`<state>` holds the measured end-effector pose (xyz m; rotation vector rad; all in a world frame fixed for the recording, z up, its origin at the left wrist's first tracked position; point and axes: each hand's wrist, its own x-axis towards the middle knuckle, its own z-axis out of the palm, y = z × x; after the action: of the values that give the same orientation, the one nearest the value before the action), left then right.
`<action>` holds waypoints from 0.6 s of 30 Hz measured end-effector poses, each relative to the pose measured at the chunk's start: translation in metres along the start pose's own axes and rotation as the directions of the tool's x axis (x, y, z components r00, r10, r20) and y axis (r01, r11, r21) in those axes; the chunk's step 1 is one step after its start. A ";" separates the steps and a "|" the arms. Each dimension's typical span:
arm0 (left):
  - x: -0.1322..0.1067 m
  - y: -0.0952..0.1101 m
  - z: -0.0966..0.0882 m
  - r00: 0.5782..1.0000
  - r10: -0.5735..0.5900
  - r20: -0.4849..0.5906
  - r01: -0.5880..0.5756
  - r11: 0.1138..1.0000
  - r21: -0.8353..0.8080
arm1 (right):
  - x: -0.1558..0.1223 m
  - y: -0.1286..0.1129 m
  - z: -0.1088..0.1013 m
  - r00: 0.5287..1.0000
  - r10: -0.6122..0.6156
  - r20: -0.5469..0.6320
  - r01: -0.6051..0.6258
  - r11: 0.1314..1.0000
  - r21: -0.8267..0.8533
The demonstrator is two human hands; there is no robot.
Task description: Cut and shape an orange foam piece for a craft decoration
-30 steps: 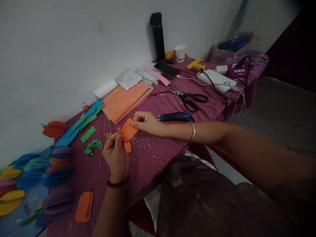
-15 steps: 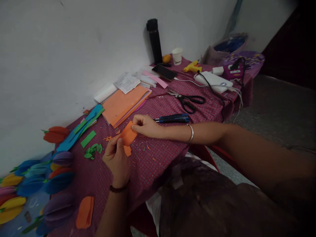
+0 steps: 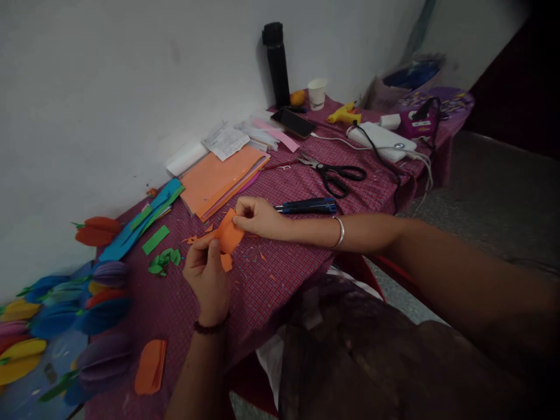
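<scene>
A small folded orange paper piece (image 3: 227, 235) is held just above the checked red tablecloth (image 3: 280, 268). My left hand (image 3: 207, 280) pinches its near corner between thumb and fingers. My right hand (image 3: 258, 217) pinches its far edge with closed fingers; a silver bangle sits on that wrist. Another orange scrap (image 3: 226, 262) lies on the cloth right under the piece. Tiny orange snippets are scattered around both hands.
Blue stapler (image 3: 308, 205) and black scissors (image 3: 336, 174) lie beyond my right hand. A stack of orange sheets (image 3: 219, 178), green scraps (image 3: 164, 259), paper flowers (image 3: 52, 315), a black flask (image 3: 276, 64), cup (image 3: 317, 93), phone (image 3: 294, 121) and glue gun (image 3: 345, 114) line the wall side.
The hands stay on the orange piece, which is turned slightly and spread a little wider. The view shifted a bit.
</scene>
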<state>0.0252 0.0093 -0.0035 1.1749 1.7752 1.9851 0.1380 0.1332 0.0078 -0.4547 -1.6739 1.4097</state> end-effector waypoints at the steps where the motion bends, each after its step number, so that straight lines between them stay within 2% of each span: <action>1: 0.000 0.001 0.000 1.000 -0.014 0.013 0.014 1.000 0.004 | 0.000 -0.002 -0.001 1.000 -0.019 0.009 0.019 0.999 -0.036; 4: 0.001 0.002 -0.001 0.996 -0.058 0.063 0.056 0.997 0.047 | -0.001 -0.006 -0.005 0.995 -0.079 0.053 0.085 0.989 -0.121; 10: 0.004 -0.002 -0.005 0.981 -0.164 0.107 0.154 0.984 0.091 | -0.002 0.003 -0.007 0.972 -0.149 0.179 0.168 0.981 -0.095; 12: 0.004 -0.001 -0.006 0.973 -0.175 0.152 0.160 0.982 0.105 | -0.002 0.007 -0.007 0.966 -0.165 0.201 0.189 0.976 -0.109; 15: 0.003 0.003 -0.004 0.965 -0.102 0.243 0.070 0.988 0.136 | -0.004 0.009 -0.007 0.948 -0.167 0.272 0.211 0.967 -0.143; 18: 0.001 0.007 -0.001 0.941 0.025 0.339 -0.115 0.962 0.247 | -0.007 0.008 -0.008 0.916 -0.189 0.354 0.270 0.943 -0.193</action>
<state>0.0260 0.0075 0.0036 1.5700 1.8742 1.4968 0.1461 0.1346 -0.0027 -0.1431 -2.1086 1.1593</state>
